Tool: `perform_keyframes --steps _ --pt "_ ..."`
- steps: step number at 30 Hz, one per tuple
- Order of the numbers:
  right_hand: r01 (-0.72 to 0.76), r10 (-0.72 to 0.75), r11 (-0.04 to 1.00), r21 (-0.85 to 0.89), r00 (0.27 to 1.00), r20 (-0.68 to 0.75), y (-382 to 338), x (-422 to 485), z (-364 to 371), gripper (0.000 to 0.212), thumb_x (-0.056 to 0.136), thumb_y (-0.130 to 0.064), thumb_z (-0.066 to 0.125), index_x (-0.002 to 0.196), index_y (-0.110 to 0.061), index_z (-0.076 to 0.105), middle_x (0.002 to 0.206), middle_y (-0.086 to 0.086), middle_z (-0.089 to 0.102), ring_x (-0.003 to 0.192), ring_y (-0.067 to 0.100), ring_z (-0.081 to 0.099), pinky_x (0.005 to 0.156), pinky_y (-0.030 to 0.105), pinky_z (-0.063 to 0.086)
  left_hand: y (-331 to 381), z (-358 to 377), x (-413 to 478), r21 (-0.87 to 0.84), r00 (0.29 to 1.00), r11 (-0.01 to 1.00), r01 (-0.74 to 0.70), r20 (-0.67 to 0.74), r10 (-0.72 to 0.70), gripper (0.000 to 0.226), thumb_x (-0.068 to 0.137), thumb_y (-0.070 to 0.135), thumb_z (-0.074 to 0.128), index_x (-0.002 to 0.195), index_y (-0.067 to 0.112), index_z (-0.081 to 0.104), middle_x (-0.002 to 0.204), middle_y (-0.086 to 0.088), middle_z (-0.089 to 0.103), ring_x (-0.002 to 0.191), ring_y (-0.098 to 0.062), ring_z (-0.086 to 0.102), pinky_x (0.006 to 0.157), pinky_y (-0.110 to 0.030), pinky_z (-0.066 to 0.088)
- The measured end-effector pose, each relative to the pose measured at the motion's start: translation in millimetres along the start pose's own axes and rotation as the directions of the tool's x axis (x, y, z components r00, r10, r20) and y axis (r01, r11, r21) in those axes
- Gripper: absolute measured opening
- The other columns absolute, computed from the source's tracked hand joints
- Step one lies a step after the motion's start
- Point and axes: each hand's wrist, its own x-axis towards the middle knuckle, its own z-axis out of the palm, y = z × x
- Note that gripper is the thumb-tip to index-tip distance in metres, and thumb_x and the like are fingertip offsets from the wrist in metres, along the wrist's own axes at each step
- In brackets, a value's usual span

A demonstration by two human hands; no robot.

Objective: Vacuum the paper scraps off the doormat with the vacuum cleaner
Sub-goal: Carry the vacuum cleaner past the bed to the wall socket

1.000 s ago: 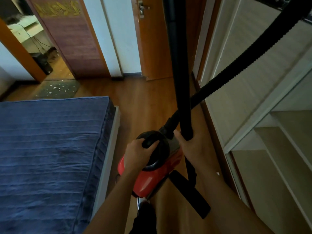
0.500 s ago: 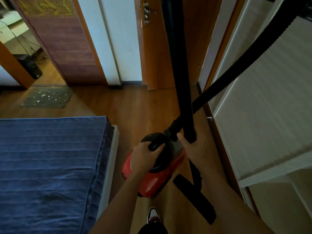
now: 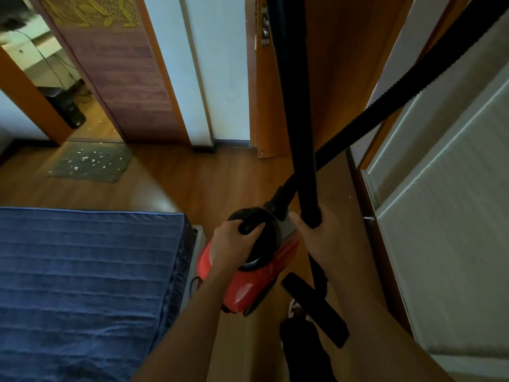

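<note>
As both hands carry the vacuum cleaner [image 3: 248,271], the doormat [image 3: 91,164] has drawn nearer.

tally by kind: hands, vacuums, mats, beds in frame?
Hands: 2, left hand on the vacuum handle, right hand on the wand
Vacuums: 1
Mats: 1, doormat with scraps
Beds: 1, bed
Total: 5
</note>
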Motion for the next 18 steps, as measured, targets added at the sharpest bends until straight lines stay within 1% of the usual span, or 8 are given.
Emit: perform_keyframes --steps 3,7,8,10,13,15,17,18 --pt "-0.008 0.008 1.000 0.029 1.000 0.025 11 55 8 0.014 0.096 -0.032 0.071 0.086 -0.034 0.061 0.071 -0.016 0.062 0.073 -0.009 0.062 0.063 0.003 0.042 0 9 44 -0.017 0.998 0.998 0.060 -0.021 -0.060 0.044 0.082 0.057 0.067 0.062 0.018 0.061 0.056 0.000 0.063 0.051 -0.017 0.063 0.045 -0.034 0.048" --pt "-0.015 0.011 0.998 0.066 0.998 0.067 30 142 13 0.013 0.096 -0.029 0.071 0.090 -0.032 0.060 0.073 -0.013 0.058 0.067 -0.009 0.058 0.061 0.007 0.043 14 24 113 0.011 0.993 0.995 0.100 -0.060 -0.100 0.043 0.083 0.054 0.070 0.059 0.019 0.060 0.055 -0.001 0.062 0.050 -0.017 0.063 0.044 -0.032 0.047" --pt "-0.022 0.016 0.997 0.073 0.997 0.082 34 165 12 0.011 0.096 -0.029 0.070 0.092 -0.030 0.061 0.076 -0.011 0.058 0.067 -0.009 0.058 0.061 0.008 0.043 20 27 131 0.018 0.993 0.995 0.101 -0.066 -0.100 0.041 0.083 0.052 0.071 0.058 0.023 0.058 0.054 0.000 0.061 0.049 -0.015 0.062 0.043 -0.030 0.046" --pt "-0.015 0.006 0.997 0.073 0.993 0.118 38 213 8 0.008 0.097 -0.028 0.070 0.098 -0.024 0.063 0.080 -0.009 0.059 0.070 -0.005 0.059 0.061 0.009 0.041 36 34 168 0.030 0.993 0.995 0.097 -0.066 -0.095 0.036 0.085 0.048 0.071 0.058 0.031 0.055 0.054 0.006 0.059 0.047 -0.007 0.059 0.041 -0.021 0.041" --pt "-0.016 0.004 0.996 0.087 0.990 0.143 39 278 3 0.012 0.096 -0.029 0.070 0.105 -0.021 0.065 0.085 -0.009 0.062 0.081 0.003 0.062 0.068 0.016 0.041 55 43 221 0.018 0.990 0.993 0.113 -0.082 -0.111 0.031 0.086 0.046 0.071 0.062 0.033 0.057 0.054 0.009 0.060 0.046 -0.002 0.058 0.041 -0.013 0.038" --pt "-0.013 -0.002 0.995 0.098 0.989 0.151 37 319 2 0.008 0.095 -0.029 0.071 0.098 -0.030 0.063 0.085 -0.011 0.062 0.084 0.008 0.062 0.070 0.020 0.043 67 46 252 -0.003 0.984 0.992 0.127 -0.122 -0.127 0.033 0.086 0.042 0.073 0.059 0.031 0.057 0.050 0.010 0.057 0.045 0.000 0.057 0.040 -0.011 0.036" --pt "0.012 -0.031 0.992 0.125 0.988 0.152 36 354 4 0.019 0.094 -0.028 0.073 0.086 -0.038 0.059 0.079 -0.013 0.060 0.080 0.008 0.062 0.073 0.024 0.045 74 48 279 -0.016 0.978 0.991 0.130 -0.162 -0.131 0.038 0.085 0.035 0.074 0.054 0.031 0.053 0.046 0.012 0.050 0.043 0.004 0.053 0.040 -0.010 0.034" --pt "0.025 -0.047 0.990 0.141 0.987 0.154 35 368 7 0.022 0.093 -0.026 0.074 0.084 -0.039 0.059 0.076 -0.013 0.062 0.079 0.007 0.063 0.075 0.026 0.047 76 47 292 -0.023 0.974 0.990 0.140 -0.174 -0.142 0.037 0.086 0.033 0.075 0.055 0.031 0.054 0.047 0.013 0.050 0.043 0.005 0.053 0.040 -0.010 0.035"
